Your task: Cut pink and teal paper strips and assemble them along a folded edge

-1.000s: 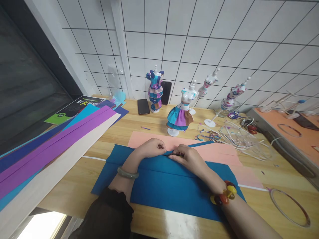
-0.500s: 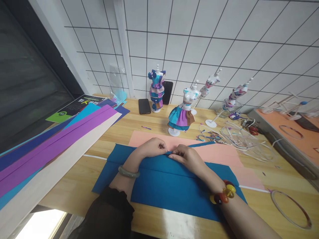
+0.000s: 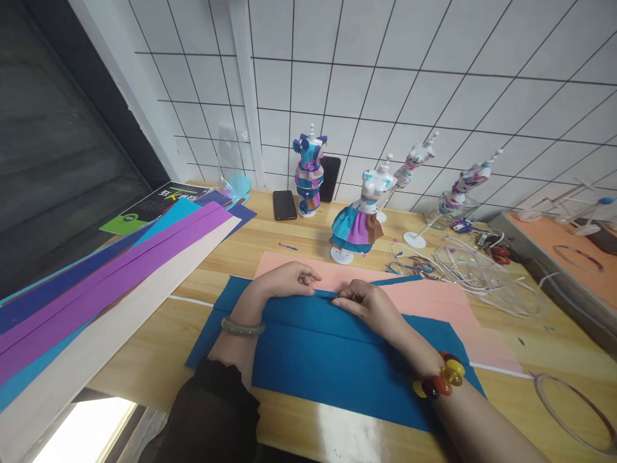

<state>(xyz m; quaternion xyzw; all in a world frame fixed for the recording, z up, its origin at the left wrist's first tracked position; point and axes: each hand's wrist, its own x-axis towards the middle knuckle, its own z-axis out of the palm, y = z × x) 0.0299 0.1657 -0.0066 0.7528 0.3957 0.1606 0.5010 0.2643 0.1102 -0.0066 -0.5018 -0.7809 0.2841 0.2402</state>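
A teal blue sheet (image 3: 328, 360) lies folded on the wooden table (image 3: 159, 341), over a pink sheet (image 3: 424, 299). My left hand (image 3: 288, 281) pinches the folded far edge of the blue sheet with thumb and fingers together; a grey-green bangle sits on that wrist. My right hand (image 3: 370, 307) pinches the same fold a little to the right, fingertips nearly meeting the left hand's. A bracelet of amber and red beads (image 3: 439, 376) is on my right wrist.
Long purple, blue and cream paper strips (image 3: 96, 302) lie at the left. Small dress-form dolls (image 3: 357, 222) stand at the back by the tiled wall, with two phones (image 3: 284, 204). Clear plastic strips (image 3: 477, 273) tangle at the right; a ring (image 3: 573, 411) lies near the front right.
The view has shifted slightly, and both hands have stayed pinched on the blue fold, the left one sliding a little leftwards.
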